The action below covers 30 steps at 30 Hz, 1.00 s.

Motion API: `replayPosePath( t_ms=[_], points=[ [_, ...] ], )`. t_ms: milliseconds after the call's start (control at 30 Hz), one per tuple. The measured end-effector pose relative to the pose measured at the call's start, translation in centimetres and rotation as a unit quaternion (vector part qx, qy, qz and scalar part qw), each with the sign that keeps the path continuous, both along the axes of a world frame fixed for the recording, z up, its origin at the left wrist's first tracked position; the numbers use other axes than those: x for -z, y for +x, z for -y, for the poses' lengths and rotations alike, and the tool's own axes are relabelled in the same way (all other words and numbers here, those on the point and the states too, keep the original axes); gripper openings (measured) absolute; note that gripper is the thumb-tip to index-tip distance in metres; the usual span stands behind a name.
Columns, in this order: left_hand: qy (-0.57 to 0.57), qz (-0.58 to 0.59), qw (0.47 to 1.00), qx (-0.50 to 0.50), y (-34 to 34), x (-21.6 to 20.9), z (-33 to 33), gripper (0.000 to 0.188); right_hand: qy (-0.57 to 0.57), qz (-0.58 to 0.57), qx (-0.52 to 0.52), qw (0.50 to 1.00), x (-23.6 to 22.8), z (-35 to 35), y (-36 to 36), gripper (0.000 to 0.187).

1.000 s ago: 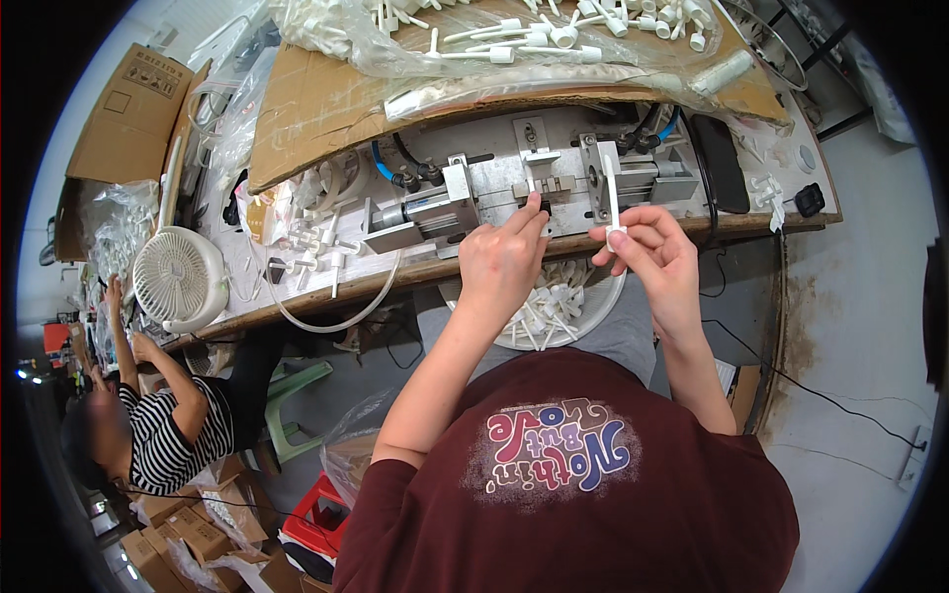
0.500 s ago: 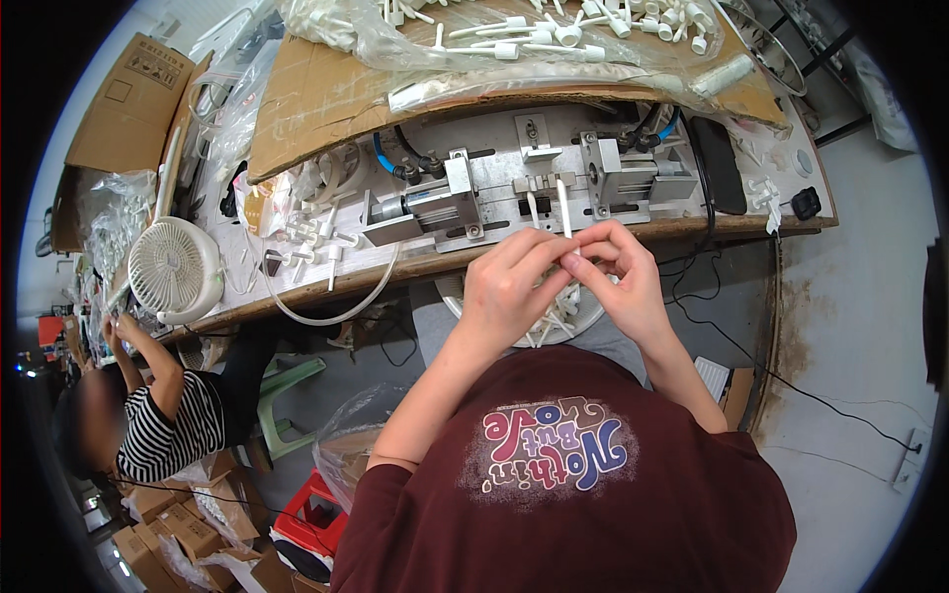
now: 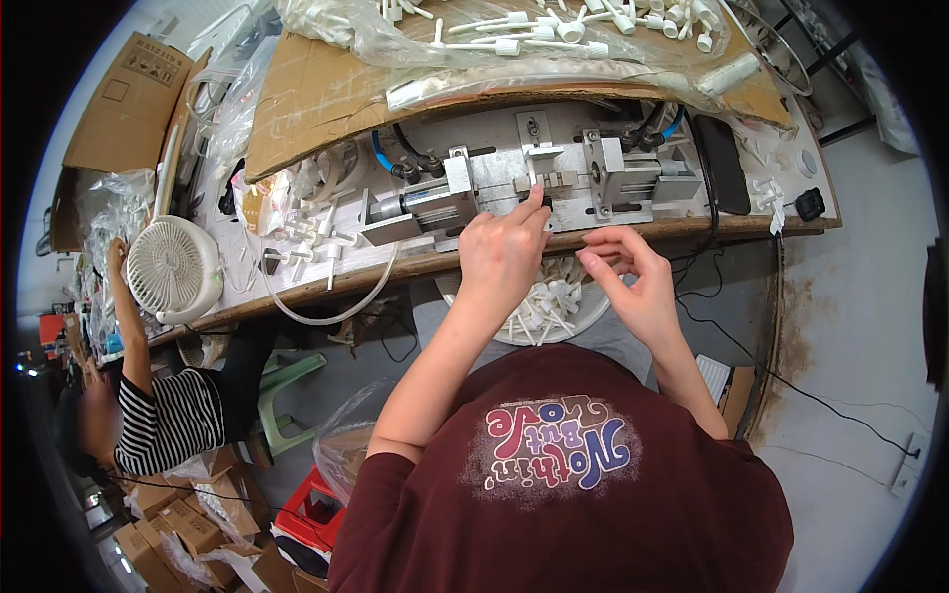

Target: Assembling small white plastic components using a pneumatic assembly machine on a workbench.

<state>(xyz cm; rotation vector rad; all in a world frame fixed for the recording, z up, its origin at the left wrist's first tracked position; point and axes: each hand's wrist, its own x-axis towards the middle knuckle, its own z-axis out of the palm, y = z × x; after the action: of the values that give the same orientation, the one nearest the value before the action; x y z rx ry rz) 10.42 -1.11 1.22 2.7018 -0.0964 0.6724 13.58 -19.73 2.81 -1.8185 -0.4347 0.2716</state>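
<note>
My left hand [image 3: 502, 255] reaches over the table's front edge into the metal clamping fixture [image 3: 549, 183]. Its fingers close on a slim white plastic stick [image 3: 533, 172] whose tip shows past the fingertips; the thumb is hidden. Apart from it, my right hand [image 3: 636, 285] hovers over the right side of a white bowl [image 3: 509, 336], thumb and fingers separated, with nothing visible between them. Many small white plastic pieces [image 3: 556, 301] with thin stems fill the bowl, which rests at my lap.
Metal cylinder blocks flank the fixture, left [image 3: 425, 203] and right [image 3: 643, 173]. White T-shaped pieces [image 3: 314, 237] and a fan [image 3: 175, 269] lie left. Bagged white parts [image 3: 534, 35] top a cardboard sheet [image 3: 316, 99]. Black cables [image 3: 708, 188] hang right. Another person [image 3: 183, 420] works at far left.
My hands have parted. The left moved forward to the fixture with a white stick, while the right drew slightly right and opened. The other person's arm moved.
</note>
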Motion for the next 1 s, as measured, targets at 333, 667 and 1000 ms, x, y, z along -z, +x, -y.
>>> replayPosePath(
  t_ms=[333,667,1000],
  points=[
    [-0.025,0.007,1.000,0.013,0.1,0.1,-0.2,0.024,0.033,0.052,-0.028,0.998,-3.7,-1.2,2.0,0.017],
    [-0.105,-0.076,0.988,0.078,-3.1,1.1,0.4,0.030,0.009,0.148,-0.050,0.988,1.3,-0.1,-0.6,0.006],
    [-0.166,-0.154,0.973,0.045,-9.7,12.6,0.7,0.055,-0.275,0.270,-0.277,0.880,18.4,2.9,-3.1,0.074]
  ],
)
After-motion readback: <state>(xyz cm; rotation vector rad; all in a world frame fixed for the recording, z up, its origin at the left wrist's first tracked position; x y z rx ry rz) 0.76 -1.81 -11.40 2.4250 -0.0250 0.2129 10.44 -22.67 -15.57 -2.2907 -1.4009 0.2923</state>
